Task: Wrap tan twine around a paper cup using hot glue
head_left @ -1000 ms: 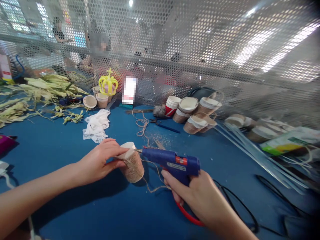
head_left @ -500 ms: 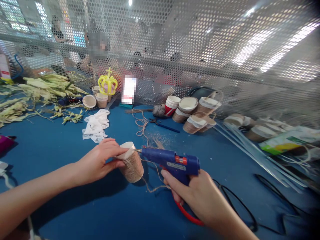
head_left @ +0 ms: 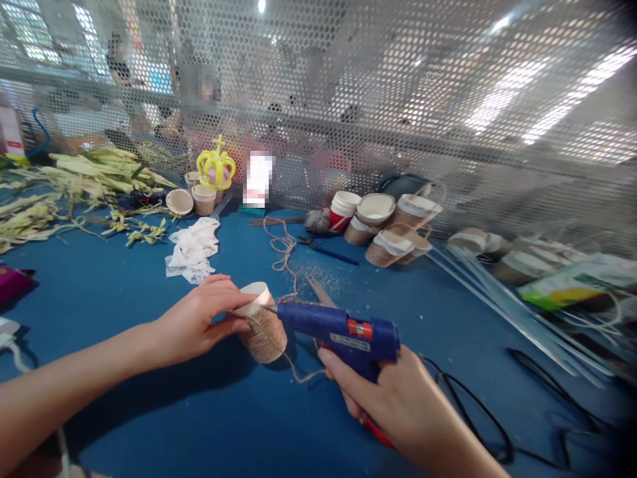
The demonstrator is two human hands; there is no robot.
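Note:
My left hand [head_left: 212, 315] grips a paper cup [head_left: 267, 335] by its rim, thumb outside, the cup tilted over the table. Brown twine is wound around most of the cup, and a white band shows at its top. A loose strand of twine [head_left: 301, 380] runs from the cup toward my right hand [head_left: 371, 392]. That hand is closed around a blue glue gun [head_left: 338, 328], whose metal nozzle lies at the cup's upper side, just below the rim. Scissors [head_left: 321, 292] with red handles lie partly hidden under the glue gun and my right hand.
Twine-wrapped cups [head_left: 388, 247], a grey yarn ball [head_left: 317, 221] and blue-handled pliers [head_left: 333, 255] lie farther back. Clear glue sticks [head_left: 512, 312] and a black cord [head_left: 478, 415] are at right. White tissue [head_left: 194, 249], corn husks [head_left: 94, 172] and a yellow crown [head_left: 216, 166] are at left.
The glue gun's nozzle has shifted slightly left and down along the cup's upper side. My right hand has lowered a little. My left hand and the cup stay nearly still.

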